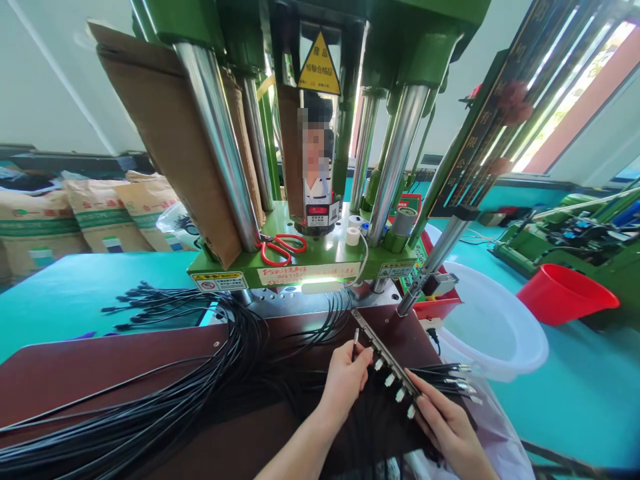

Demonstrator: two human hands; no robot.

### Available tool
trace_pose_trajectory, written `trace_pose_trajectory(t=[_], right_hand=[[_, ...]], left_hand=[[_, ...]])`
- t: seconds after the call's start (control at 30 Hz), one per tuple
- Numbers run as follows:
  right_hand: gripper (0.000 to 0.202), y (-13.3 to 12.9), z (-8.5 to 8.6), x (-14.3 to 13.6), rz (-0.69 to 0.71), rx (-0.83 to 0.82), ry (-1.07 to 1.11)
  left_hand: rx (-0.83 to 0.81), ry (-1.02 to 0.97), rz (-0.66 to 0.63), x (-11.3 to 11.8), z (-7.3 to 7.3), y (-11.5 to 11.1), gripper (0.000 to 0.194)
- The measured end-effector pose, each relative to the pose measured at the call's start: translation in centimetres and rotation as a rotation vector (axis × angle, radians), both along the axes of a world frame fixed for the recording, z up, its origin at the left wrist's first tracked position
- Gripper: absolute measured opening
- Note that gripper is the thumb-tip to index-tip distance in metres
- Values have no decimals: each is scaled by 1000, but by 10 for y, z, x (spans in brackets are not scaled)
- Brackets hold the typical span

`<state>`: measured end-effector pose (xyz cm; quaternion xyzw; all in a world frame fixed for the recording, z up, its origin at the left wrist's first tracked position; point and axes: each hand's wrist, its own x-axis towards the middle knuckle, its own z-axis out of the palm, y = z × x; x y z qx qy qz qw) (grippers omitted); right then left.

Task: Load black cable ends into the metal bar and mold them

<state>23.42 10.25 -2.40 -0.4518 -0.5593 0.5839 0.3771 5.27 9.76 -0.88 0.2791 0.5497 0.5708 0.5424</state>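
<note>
My left hand (pixel 346 373) pinches a black cable with a metal connector end (pixel 357 335) pointing up, just left of a long metal bar (pixel 383 347). The lower end of that bar is gripped by my right hand (pixel 445 417), thumb and fingers closed along it. Several pale connectors (pixel 389 380) stick out in a row from the bar's left side. Beyond my right fingers, a bunch of black cables with metal plug ends (pixel 460 383) lies on the brown board. A thick bundle of black cables (pixel 220 373) spreads to the left.
A green press with steel columns (pixel 400 147) stands ahead; red-handled scissors (pixel 283 248) rest on its ledge. Leaning on its left is cardboard (pixel 165 147). On the right are a white tub (pixel 500 320) and a red bucket (pixel 565 293). Paper sacks (pixel 40 220) line the left.
</note>
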Motion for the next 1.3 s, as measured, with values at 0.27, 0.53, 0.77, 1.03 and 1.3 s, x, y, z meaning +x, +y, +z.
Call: trace_pose_trajectory(t=[0.27,0.53,0.77,1.03,1.3], right_hand=[[36,2,5,0,-70,-195,114],[41,1,5,2,-35,-184,23],[40,3,6,2,7,-171,33],[43,-1,-1,7,115,28,-117],[44,10,6,22,296,161,-291]], left_hand=[[82,263,89,-19,-2,-9,34],[57,370,-52,-22,-2,-9,37],[41,305,-155,-25,-10,-8,42],[47,366,-222,-29,-9,-11,41],[37,622,-251,-24,-6,-10,40]])
